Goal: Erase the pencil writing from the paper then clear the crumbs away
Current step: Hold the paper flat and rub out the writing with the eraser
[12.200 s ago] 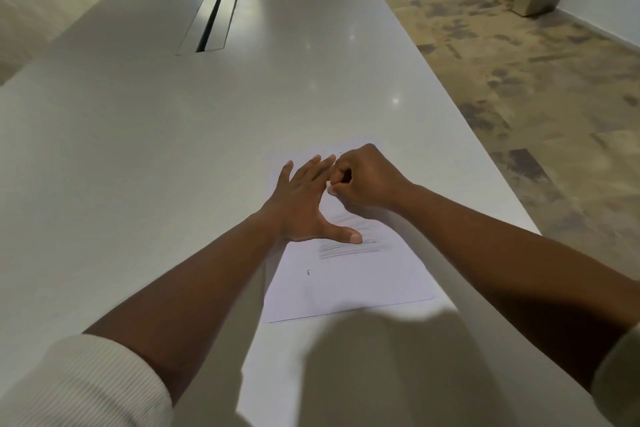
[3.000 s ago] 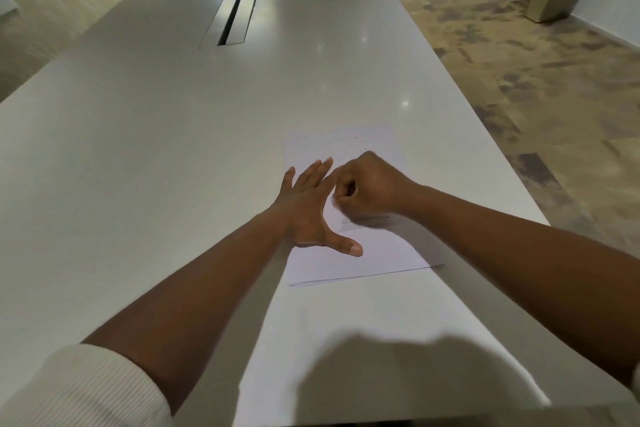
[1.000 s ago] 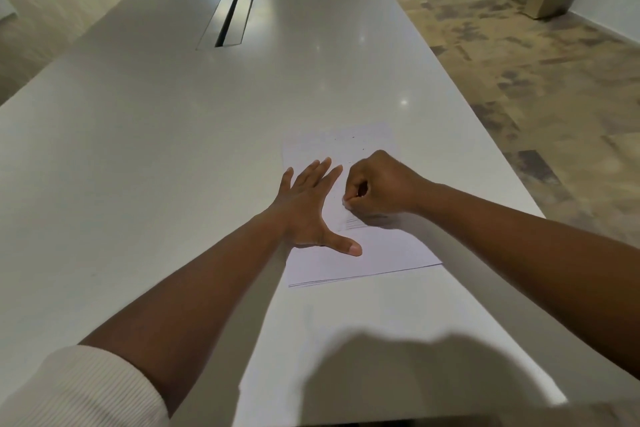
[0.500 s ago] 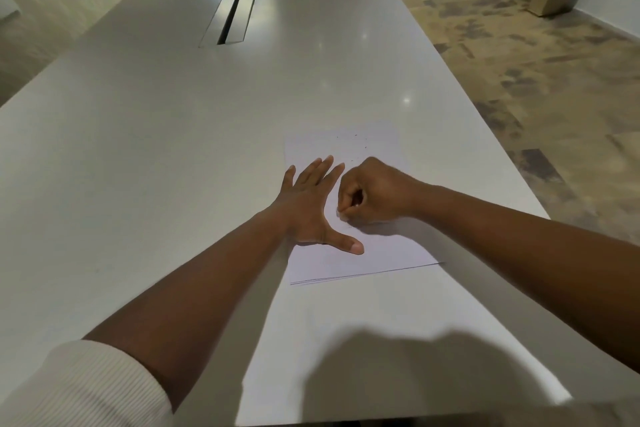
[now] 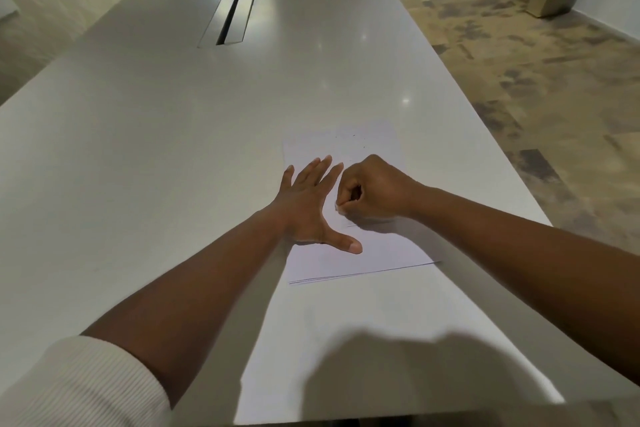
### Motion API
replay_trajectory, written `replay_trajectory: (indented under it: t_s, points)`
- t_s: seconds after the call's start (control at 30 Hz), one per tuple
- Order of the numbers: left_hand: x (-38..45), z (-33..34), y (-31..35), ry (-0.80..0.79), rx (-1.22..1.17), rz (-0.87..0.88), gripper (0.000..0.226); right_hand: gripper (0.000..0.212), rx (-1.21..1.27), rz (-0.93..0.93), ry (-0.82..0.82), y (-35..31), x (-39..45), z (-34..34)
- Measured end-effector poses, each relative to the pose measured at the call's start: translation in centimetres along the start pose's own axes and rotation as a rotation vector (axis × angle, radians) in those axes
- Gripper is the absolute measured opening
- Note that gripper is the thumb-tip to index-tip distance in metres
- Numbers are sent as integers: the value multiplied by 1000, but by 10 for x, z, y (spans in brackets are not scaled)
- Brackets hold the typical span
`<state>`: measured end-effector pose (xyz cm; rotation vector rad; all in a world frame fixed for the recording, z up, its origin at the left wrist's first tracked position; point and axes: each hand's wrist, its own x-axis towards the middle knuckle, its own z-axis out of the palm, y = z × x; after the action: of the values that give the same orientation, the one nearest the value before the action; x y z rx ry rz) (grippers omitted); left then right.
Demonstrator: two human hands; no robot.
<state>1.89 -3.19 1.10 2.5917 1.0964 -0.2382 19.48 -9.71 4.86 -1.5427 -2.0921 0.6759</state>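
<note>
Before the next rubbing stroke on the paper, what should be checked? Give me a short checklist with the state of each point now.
1. Left hand presses flat on the paper to hold it: ok.
2. Right hand grips the eraser: only a pale tip shows at the fingertips, so the grip is cannot tell.
3. Pencil lines left to erase: faint marks show just below the right hand; not ok yet.
4. Paper lies fully on the table, away from the edge: ok.
5. Crumbs cleared: small dark specks remain on the far part of the sheet; not ok.
</note>
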Motion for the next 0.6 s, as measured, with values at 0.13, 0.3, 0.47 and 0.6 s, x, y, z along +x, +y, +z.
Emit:
replay_trajectory:
  t_s: [0.13, 0.3, 0.47, 0.6]
  points:
    - [0, 1, -1, -4, -10, 6, 154, 11, 22, -25, -156, -3, -8, 2]
    - [2, 1, -2, -9, -15, 5, 152, 10, -10, 40, 22, 8, 6, -7]
    - [3, 2, -3, -9, 6, -6, 155, 6, -86, 102, 107, 19, 22, -17]
    - [2, 1, -3, -8, -13, -5, 155, 6, -37, 31, -4, 14, 8, -13]
